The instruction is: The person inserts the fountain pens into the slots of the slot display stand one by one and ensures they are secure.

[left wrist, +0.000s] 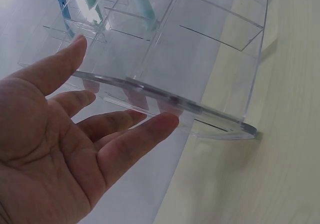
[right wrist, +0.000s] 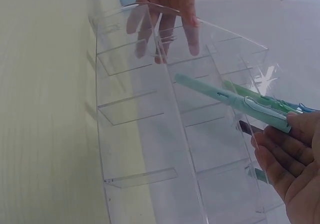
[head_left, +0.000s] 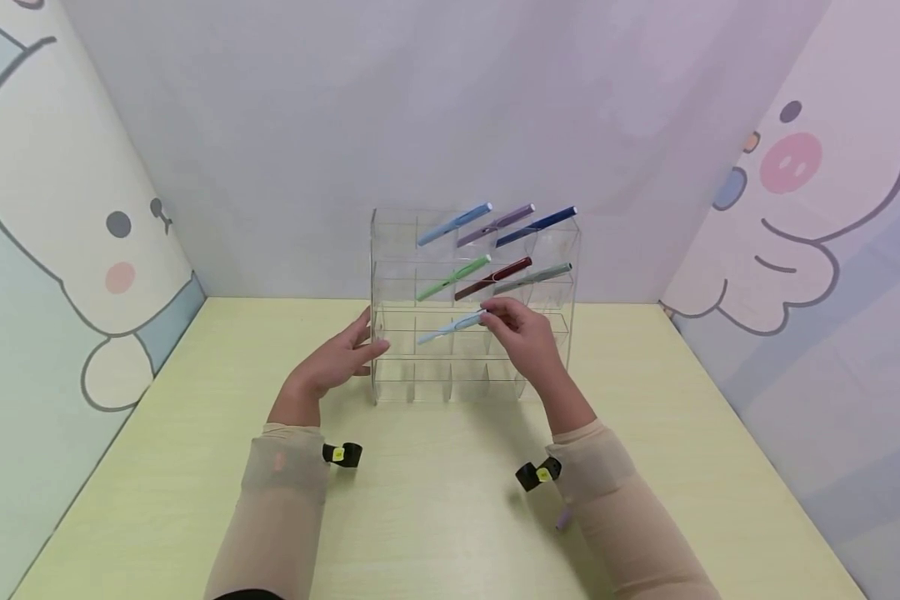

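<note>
A clear acrylic pen rack [head_left: 412, 371] with rows of small compartments stands upright on the table. My right hand [head_left: 523, 337] pinches a light blue pen [head_left: 450, 327] by its capped end, in front of the third row; the right wrist view shows the pen [right wrist: 205, 90] slanting over the dividers, its clip facing up. At the rack's left side is my left hand [head_left: 341, 358], fingers spread along the side panel [left wrist: 165, 97]. Top-row pens are blue [head_left: 453, 225], purple [head_left: 498, 225] and dark blue [head_left: 536, 227]; below lie green [head_left: 453, 278], dark red [head_left: 493, 279] and grey-green [head_left: 536, 277] ones.
A lavender pen [head_left: 563, 518] lies on the pale table [head_left: 420, 517], partly covered by the right sleeve. Behind the rack rises a light grey wall [head_left: 307, 150], with cartoon-printed side panels left and right. A black wrist camera [head_left: 537, 473] sits at each cuff.
</note>
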Available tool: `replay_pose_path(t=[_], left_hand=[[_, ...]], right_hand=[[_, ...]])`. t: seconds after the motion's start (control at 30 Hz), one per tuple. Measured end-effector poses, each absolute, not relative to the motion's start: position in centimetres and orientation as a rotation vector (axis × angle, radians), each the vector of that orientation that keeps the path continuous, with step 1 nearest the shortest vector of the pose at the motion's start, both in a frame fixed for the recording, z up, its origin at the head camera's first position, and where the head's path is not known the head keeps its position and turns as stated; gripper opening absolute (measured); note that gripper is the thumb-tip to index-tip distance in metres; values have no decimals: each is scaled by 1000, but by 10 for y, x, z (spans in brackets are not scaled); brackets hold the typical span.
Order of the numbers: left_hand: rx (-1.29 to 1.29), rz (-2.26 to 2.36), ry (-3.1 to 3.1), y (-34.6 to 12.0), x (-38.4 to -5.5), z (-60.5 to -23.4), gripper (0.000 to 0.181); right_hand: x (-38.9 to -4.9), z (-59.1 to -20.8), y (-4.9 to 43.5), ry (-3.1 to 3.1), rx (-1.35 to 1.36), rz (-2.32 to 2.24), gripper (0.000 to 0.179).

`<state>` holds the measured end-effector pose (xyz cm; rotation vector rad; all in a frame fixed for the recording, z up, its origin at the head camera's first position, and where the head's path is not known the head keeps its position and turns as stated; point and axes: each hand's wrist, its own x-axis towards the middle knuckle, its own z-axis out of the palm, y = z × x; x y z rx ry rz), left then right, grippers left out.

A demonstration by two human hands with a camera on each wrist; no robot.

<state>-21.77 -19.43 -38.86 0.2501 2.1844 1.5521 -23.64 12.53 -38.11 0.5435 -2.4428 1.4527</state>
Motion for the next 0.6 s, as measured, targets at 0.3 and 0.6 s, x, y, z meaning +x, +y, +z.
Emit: replay_pose_path(t=[0.3, 0.6], left_hand=[[253, 1556, 2174, -194, -217, -387, 83], [242, 1552, 2177, -195, -220, -390, 84]], right_hand=[[-234, -382, 122, -2490, 543, 1357, 27], [-233, -378, 122, -2517, 573, 1322, 29]])
